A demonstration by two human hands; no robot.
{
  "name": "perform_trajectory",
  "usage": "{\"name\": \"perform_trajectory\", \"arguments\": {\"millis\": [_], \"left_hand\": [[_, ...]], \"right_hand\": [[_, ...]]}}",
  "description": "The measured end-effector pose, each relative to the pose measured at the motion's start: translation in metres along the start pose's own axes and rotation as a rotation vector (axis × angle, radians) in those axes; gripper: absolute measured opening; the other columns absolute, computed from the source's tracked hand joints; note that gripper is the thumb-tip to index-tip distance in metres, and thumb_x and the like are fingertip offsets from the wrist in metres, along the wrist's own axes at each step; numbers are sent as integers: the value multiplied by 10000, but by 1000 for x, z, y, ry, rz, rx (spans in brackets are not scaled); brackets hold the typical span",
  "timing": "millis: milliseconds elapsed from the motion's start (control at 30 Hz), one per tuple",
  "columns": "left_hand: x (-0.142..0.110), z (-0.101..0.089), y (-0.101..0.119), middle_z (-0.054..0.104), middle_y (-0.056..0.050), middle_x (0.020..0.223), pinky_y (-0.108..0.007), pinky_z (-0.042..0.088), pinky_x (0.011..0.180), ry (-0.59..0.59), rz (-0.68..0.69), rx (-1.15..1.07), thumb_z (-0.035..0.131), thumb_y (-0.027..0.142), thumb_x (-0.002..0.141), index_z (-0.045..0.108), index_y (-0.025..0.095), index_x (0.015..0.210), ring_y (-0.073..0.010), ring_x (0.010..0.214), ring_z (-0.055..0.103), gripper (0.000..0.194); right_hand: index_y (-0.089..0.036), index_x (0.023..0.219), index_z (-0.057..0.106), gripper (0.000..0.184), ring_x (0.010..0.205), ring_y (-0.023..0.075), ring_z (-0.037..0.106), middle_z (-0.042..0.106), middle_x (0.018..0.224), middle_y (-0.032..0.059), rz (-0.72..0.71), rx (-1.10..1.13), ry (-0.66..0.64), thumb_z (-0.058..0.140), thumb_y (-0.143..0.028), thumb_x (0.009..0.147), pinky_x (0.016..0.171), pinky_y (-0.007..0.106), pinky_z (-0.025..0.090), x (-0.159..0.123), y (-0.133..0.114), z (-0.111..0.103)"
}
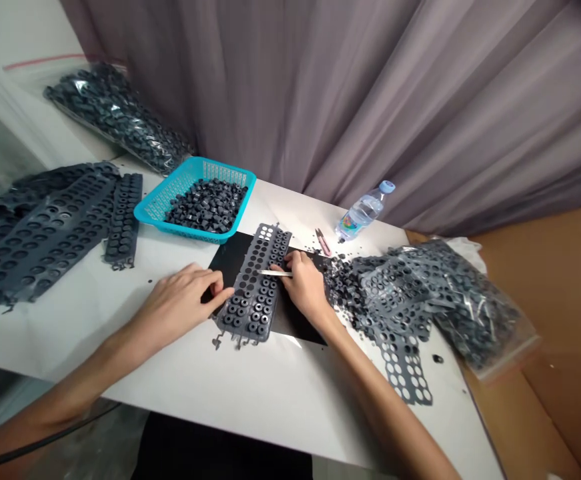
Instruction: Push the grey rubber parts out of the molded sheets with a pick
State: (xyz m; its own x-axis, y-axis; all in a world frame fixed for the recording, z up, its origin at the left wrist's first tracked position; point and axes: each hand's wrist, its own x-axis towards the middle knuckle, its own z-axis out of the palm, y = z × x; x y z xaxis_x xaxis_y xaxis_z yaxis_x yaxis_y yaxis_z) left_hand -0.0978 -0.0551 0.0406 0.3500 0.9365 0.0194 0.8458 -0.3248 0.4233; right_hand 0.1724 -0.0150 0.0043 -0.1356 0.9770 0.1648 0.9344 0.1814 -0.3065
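A dark grey molded rubber sheet (pixel 253 293) lies slanted on a black mat (pixel 297 319). Round, ring-like rubber parts (pixel 261 308) fill its near end and its right-hand rows. Holes show in the left-hand rows, white at the far end. My left hand (pixel 183 293) rests at the sheet's left edge, thumb stretched out to it and apart from the bent forefinger. In my right hand (pixel 304 280), at the sheet's right side, is a thin white stick-like tool (pixel 276 273), its tip over the holes. The fingers are closed around the tool.
A blue basket (pixel 190 233) holds loose black parts. More rubber sheets (pixel 45 233) lie left; a filled bag (pixel 115 113) stands behind. Pink thread snips (pixel 323 243) and a water bottle (pixel 365 212) are beyond the mat. Punched sheets (pixel 400 293) and another bag (pixel 480 313) lie right.
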Motion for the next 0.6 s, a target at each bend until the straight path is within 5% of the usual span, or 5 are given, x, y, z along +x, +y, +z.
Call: {"name": "perform_trajectory", "arguments": {"millis": [233, 433, 600], "left_hand": [[38, 23, -3, 582, -55, 1423, -419, 377, 1152, -130, 400, -189, 537, 497, 1027, 580, 294, 1353, -268, 1354, 493, 386], [56, 53, 15, 505, -124, 1459, -499, 376, 1176, 7, 447, -68, 462, 479, 1061, 540, 227, 1419, -309, 1383, 446, 444], [73, 55, 23, 494, -138, 1413, -498, 400, 1160, 100, 459, -53, 466, 453, 1061, 595, 200, 1328, -307, 1333, 474, 389]], "right_hand": [[-216, 1073, 565, 71, 1048, 259, 622, 698, 1122, 112, 3, 38, -50, 517, -234, 1024, 807, 330, 450, 11, 7, -5], [-171, 1108, 576, 144, 1060, 300, 582, 677, 1137, 172, 21, -31, 1, 467, -162, 1015, 862, 377, 433, 33, 23, -12], [-159, 1123, 589, 248, 1129, 327, 519, 641, 1175, 195, -8, -57, 66, 371, -269, 1077, 992, 449, 399, 39, 26, -17]]}}
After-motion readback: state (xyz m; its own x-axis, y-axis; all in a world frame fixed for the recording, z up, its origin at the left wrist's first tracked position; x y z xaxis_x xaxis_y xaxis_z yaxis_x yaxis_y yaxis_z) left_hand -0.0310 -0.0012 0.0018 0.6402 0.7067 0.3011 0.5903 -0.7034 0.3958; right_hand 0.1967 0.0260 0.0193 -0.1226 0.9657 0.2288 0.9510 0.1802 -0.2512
